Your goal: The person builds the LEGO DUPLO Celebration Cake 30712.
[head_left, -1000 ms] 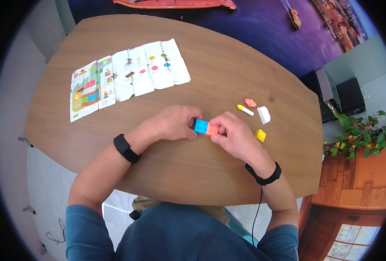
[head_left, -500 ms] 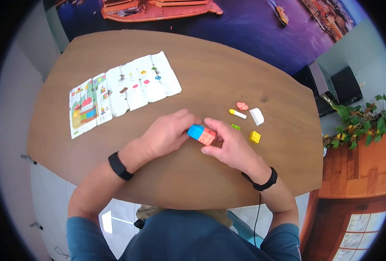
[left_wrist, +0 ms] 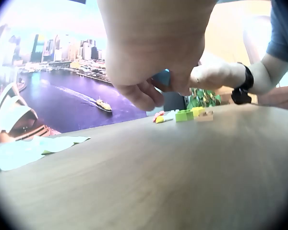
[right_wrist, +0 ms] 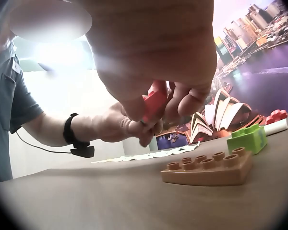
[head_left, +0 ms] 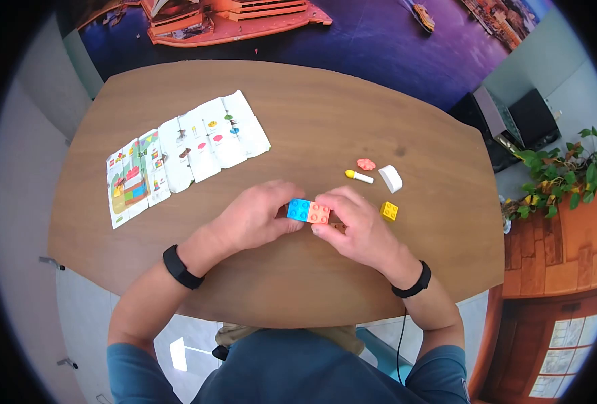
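Above the table (head_left: 264, 289), held side by side: blue brick (head_left: 298, 209), pinched by curled fingers of the left hand (head_left: 253, 212); red brick (head_left: 318, 213), likewise by the right hand (head_left: 360, 225). Align edges squarely; avoid twisting.

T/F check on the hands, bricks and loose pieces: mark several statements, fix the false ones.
1. The left hand grips the blue brick. True.
2. The right hand holds the green brick. False: it pinches the red brick; the green brick sits on the table.
3. The brown plate lies studs up. True.
4. The yellow-tipped white stick stands upright. False: it lies on its side.
5. The yellow brick shows studs on top. True.
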